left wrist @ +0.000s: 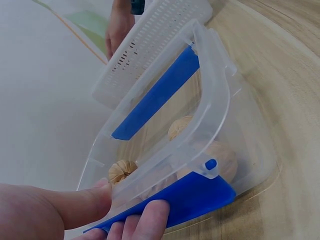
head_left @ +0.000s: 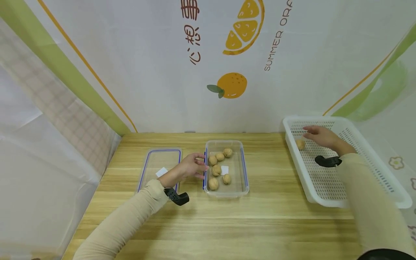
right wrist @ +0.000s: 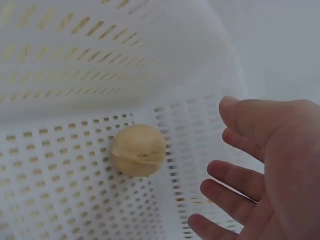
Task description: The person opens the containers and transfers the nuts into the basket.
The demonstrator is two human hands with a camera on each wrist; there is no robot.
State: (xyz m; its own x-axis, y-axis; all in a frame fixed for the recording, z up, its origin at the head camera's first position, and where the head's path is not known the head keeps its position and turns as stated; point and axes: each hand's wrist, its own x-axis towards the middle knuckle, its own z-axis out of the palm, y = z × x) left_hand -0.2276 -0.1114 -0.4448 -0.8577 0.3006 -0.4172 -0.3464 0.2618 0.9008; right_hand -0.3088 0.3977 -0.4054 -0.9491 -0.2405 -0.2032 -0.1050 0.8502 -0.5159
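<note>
My left hand (head_left: 192,167) holds the left side of a clear plastic food box (head_left: 239,186). In the left wrist view its thumb lies over the rim while the fingers press the blue latch flap (left wrist: 200,199) from outside. Several walnuts (head_left: 213,183) lie in the box, mostly along its left half. Over at the right, my right hand (head_left: 320,138) hovers inside a white perforated basket (head_left: 328,184), fingers spread and holding nothing. One walnut (right wrist: 138,151) sits on the basket floor by the corner, a short gap from the fingertips.
A clear lid with a blue seal (head_left: 162,157) lies on the wooden table (head_left: 260,224) left of the box, partly under my left forearm. A white paper square (head_left: 225,170) shows in the box. Behind the table hangs a printed white curtain (head_left: 146,72).
</note>
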